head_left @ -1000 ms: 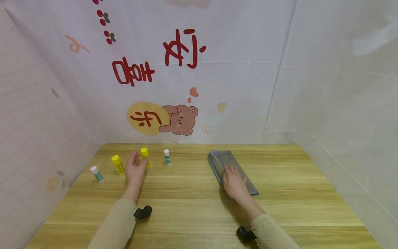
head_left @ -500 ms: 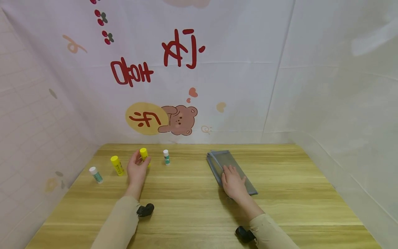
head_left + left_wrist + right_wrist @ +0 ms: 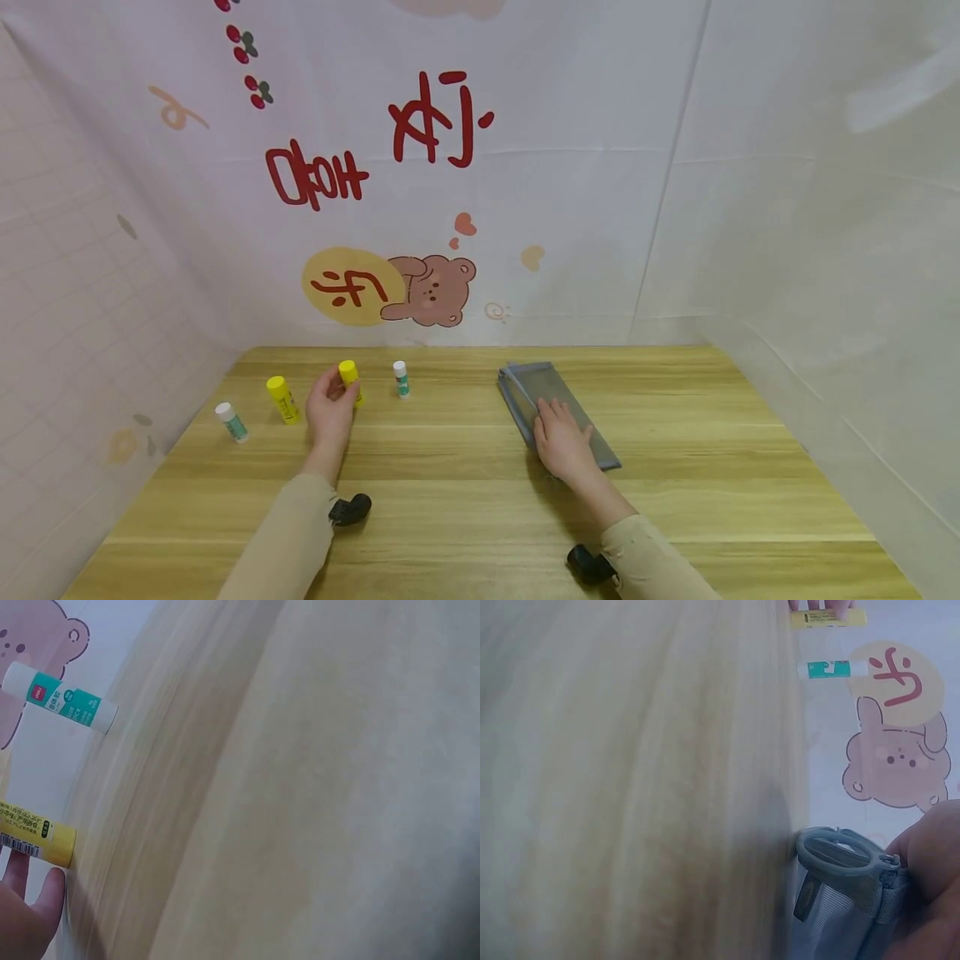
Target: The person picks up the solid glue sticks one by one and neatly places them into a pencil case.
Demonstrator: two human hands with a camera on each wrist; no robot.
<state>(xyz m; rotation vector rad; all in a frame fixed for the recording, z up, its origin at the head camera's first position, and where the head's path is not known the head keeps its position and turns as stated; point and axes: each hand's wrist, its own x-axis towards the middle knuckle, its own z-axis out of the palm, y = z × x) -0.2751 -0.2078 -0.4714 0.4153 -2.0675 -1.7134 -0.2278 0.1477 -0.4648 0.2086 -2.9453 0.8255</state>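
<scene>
At the table's back left, my left hand (image 3: 330, 412) pinches a yellow glue stick (image 3: 350, 380), thumb in front and fingers behind; the stick stands upright. To its right is a small white-and-teal glue stick (image 3: 402, 380). Left of the hand stand another yellow glue stick (image 3: 282, 400) and a white-and-teal one (image 3: 232, 422). My right hand (image 3: 564, 442) rests on a grey mesh zip pouch (image 3: 551, 385) with its fingers extended. The right wrist view shows the zipped rim (image 3: 844, 851) parted, forming an oval mouth. The underside of that hand is hidden.
A wooden table (image 3: 450, 517) spreads between the arms. White printed cloth (image 3: 570, 200) hangs behind it and along both sides, with a bear drawing (image 3: 442, 287) at the back. A dark wrist-camera piece (image 3: 350, 510) juts from the left sleeve.
My left hand has moved slightly right and its fingers have closed round the yellow glue stick. The right hand stays on the pouch. The head view has shifted a little.
</scene>
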